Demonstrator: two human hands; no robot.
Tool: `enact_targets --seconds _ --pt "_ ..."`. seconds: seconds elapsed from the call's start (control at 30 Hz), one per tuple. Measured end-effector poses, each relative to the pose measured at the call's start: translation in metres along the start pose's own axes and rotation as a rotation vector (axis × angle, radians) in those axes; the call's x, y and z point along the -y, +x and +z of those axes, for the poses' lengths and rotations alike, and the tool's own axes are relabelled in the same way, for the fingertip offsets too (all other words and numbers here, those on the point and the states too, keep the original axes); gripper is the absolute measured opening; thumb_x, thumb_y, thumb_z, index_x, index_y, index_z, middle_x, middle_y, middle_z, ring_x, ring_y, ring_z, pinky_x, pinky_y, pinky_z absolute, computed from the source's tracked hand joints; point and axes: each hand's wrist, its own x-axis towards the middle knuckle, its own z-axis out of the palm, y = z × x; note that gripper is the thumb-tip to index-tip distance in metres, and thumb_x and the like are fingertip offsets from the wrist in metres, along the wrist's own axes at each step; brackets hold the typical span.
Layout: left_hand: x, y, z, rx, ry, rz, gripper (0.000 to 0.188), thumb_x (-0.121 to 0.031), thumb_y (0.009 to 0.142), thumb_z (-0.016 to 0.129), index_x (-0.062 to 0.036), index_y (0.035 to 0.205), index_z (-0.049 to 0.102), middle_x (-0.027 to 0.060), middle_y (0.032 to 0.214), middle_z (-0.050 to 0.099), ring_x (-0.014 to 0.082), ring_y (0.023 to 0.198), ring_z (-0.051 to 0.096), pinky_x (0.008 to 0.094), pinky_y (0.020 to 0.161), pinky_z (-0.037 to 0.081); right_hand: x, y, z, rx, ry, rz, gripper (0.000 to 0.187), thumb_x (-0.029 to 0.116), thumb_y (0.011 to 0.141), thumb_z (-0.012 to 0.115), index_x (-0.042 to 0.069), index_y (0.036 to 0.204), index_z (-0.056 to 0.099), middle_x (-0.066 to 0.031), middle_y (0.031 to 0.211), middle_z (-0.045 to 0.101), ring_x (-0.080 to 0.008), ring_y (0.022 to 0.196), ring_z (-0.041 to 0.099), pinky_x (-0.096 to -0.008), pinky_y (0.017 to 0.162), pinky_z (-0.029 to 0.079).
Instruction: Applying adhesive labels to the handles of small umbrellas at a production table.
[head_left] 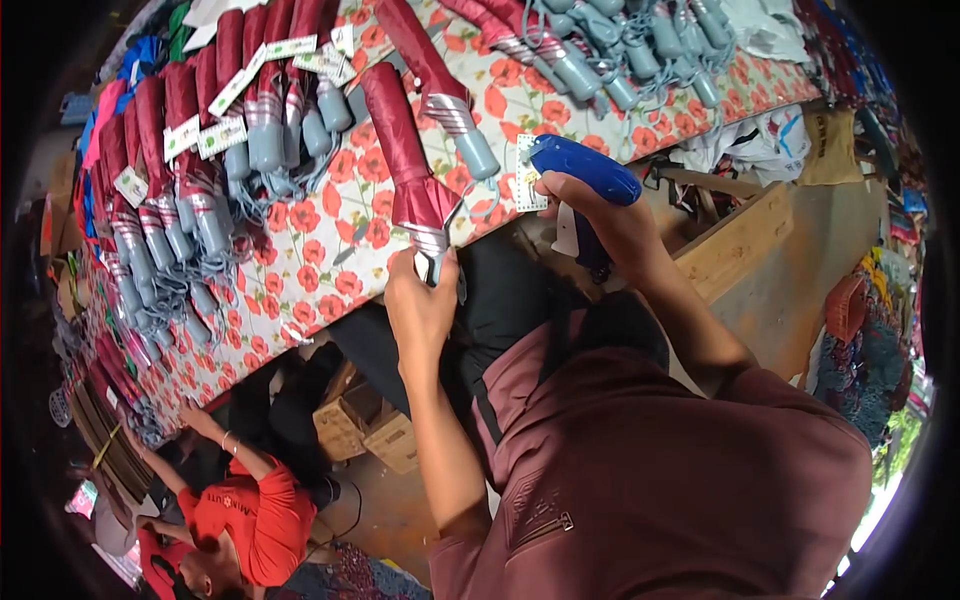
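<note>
My left hand (422,305) is closed round the grey handle end of a folded maroon umbrella (398,140). The umbrella lies on the flowered tablecloth, its top pointing away from me and a silver-striped band near the handle. In my right hand (605,215), just off the table's front edge, is a blue tagging gun (585,168). A white printed tag (526,173) shows at the front of the gun, beside my right fingers. Another maroon umbrella (425,60) with a grey handle and wrist cord lies just beyond the held one.
Several maroon umbrellas with white tags (222,137) lie in rows at the left of the table (300,235). More grey-handled umbrellas (640,45) are heaped at the far right. Wooden crates (735,240) stand below. A co-worker in a red shirt (255,515) sits at the lower left.
</note>
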Motion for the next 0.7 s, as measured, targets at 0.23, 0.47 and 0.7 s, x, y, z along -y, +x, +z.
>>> enact_targets --seconds 0.23,0.47,0.7 --pt "0.025 -0.064 0.002 0.107 -1.165 -0.396 0.031 -0.026 0.098 0.069 0.0024 0.11 0.068 0.0113 0.094 0.07 0.0167 0.075 0.059 0.0305 0.069 0.049 -0.026 0.005 0.029 0.215 -0.081 0.014 0.03 0.023 0.095 0.074 0.002 0.116 0.073 -0.0038 0.096 0.074 -0.0115 0.08 0.067 -0.0237 0.075 0.052" --pt "0.053 -0.094 0.024 0.043 -1.508 -0.439 0.025 -0.025 0.103 0.063 -0.0024 0.11 0.068 0.0073 0.088 0.068 0.0115 0.075 0.056 0.0253 0.066 0.045 -0.05 0.014 0.05 0.315 -0.138 0.148 0.028 0.023 0.095 0.074 0.001 0.113 0.074 -0.0041 0.097 0.074 -0.0118 0.08 0.067 -0.0241 0.075 0.053" --pt "0.07 -0.091 0.012 0.212 -0.742 -0.363 0.018 -0.018 0.103 0.061 -0.0049 0.114 0.068 0.0037 0.081 0.064 0.0116 0.069 0.056 0.0244 0.062 0.045 -0.05 0.018 0.066 0.345 -0.084 0.224 0.027 0.021 0.095 0.074 0.002 0.114 0.075 -0.003 0.097 0.075 -0.0117 0.084 0.067 -0.0249 0.079 0.053"
